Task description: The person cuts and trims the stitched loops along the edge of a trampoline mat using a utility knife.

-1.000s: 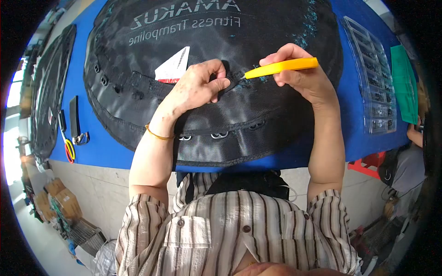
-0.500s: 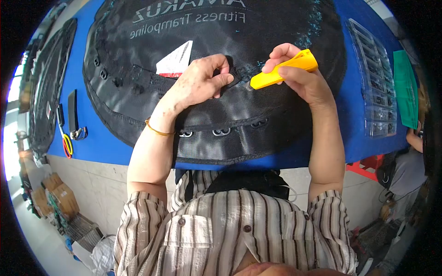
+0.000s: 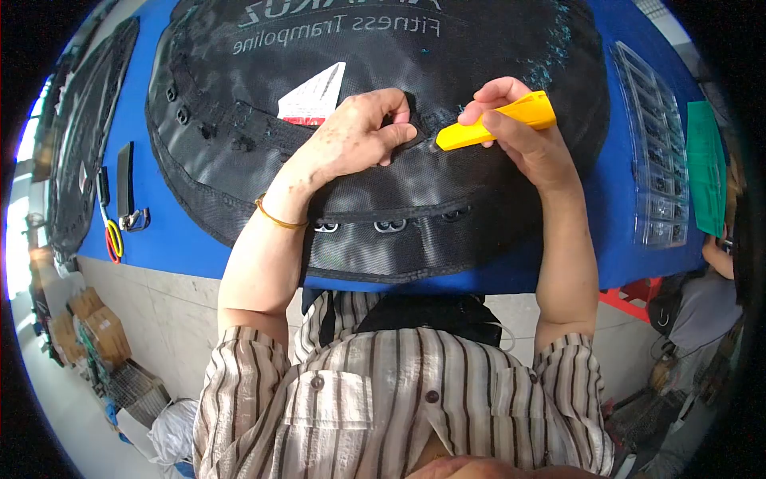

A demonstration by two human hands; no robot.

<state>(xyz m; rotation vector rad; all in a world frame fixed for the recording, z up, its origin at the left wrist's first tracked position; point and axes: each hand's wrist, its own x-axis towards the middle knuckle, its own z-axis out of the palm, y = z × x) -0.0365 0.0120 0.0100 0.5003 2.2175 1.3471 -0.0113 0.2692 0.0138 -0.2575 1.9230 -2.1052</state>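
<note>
A round black trampoline mat (image 3: pixel 359 191) lies on the blue table, its printed lettering upside down or mirrored at the top. My left hand (image 3: pixel 359 132) rests on the mat with thumb and fingers pinched on its black strap edge (image 3: pixel 419 137). In my right hand (image 3: pixel 523 136) is a yellow utility knife (image 3: pixel 495 124), gripped between thumb and fingers. Its small tip points left and down, close to the strap edge beside my left fingertips; whether it touches the fabric I cannot tell. A white label with a red band (image 3: pixel 315 94) lies just beyond my left hand.
Scissors with red and yellow handles (image 3: pixel 113 242) and a black strap with a metal buckle (image 3: pixel 125 180) lie at left. A clear compartment box (image 3: pixel 653 152) and a green tray (image 3: pixel 706 168) stand at right. Blue thread scraps (image 3: pixel 550 48) dot the mat. Another person sits at far right.
The view has shifted a little, with the mat's lettering now higher and further right. The yellow knife is tilted slightly flatter. Both hands keep their grips.
</note>
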